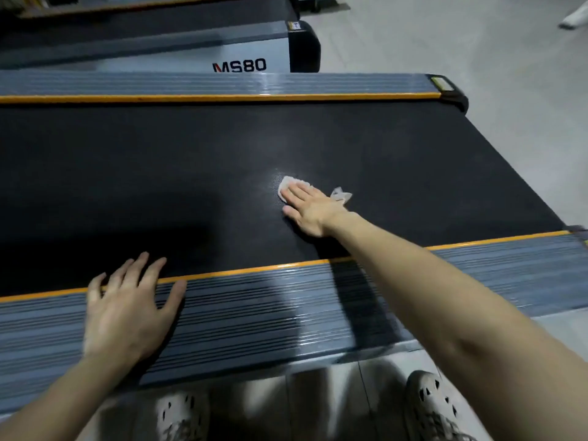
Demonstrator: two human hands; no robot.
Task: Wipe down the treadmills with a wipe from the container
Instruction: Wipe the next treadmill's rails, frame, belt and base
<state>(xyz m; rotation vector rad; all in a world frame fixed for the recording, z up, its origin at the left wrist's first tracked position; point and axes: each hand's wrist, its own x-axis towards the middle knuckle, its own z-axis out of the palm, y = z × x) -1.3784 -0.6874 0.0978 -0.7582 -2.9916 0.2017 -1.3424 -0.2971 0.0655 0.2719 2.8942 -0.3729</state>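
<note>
White wipe (286,183) flat on black treadmill belt (159,173), right of belt's middle, bunched tail sticking out beside the wrist. Pressed down by right hand (307,206), palm down, fingers straight and together. Left hand (127,308) spread wide, holding nothing, resting on grey ribbed side rail (270,313) at belt's near edge, fingertips over orange trim (238,272). Second treadmill (238,65), marked MS80, beyond belt's far edge.

Gym with treadmills (350,84) side by side.
A wide black running belt (159,173) between ribbed grey side rails (286,313) edged in orange; a neighbouring treadmill (239,65) marked "MS80" just beside it, on a pale tiled floor (445,43).
</note>
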